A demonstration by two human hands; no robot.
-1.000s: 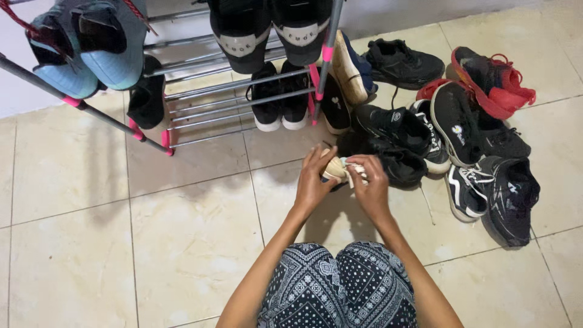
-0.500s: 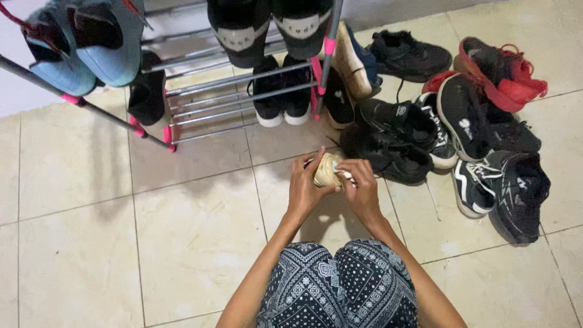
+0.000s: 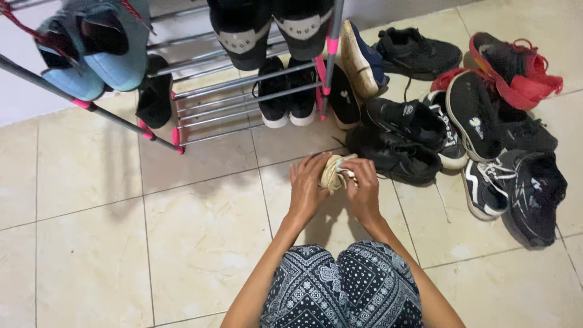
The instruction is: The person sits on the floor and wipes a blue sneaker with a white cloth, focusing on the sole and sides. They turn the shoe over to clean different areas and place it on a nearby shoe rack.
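Holding: I see both hands closed round one small beige shoe (image 3: 333, 173), lifted just above the floor tiles (image 3: 200, 243) in front of my knees.
Left hand (image 3: 305, 187): fingers curled over the shoe's near side, thumb tucked beneath; a firm wrap, not a pinch.
Right hand (image 3: 363, 189): fingertips gathered at a pale strip by the shoe's opening, lace or tongue, I cannot tell which.
Handling note: I judge the left should steady the body while the right works only the loose strip; a light pull suits a soft upper.
Beige shoe, material: looks woven or canvas, pale, soft-sided, rounded toe.
Shoe pile (image 3: 461, 133): mostly black trainers, matte mesh with white soles, tumbled together near my right hand; one red shoe (image 3: 516, 67) at the far edge.
Rack (image 3: 243, 100): thin grey metal rods with pink joints, open tiers, well apart from the hands.
On rack: light blue shoes (image 3: 91, 48) and black pairs (image 3: 285, 100), toes outward.
Floor: glossy cream tiles, dark grout lines.
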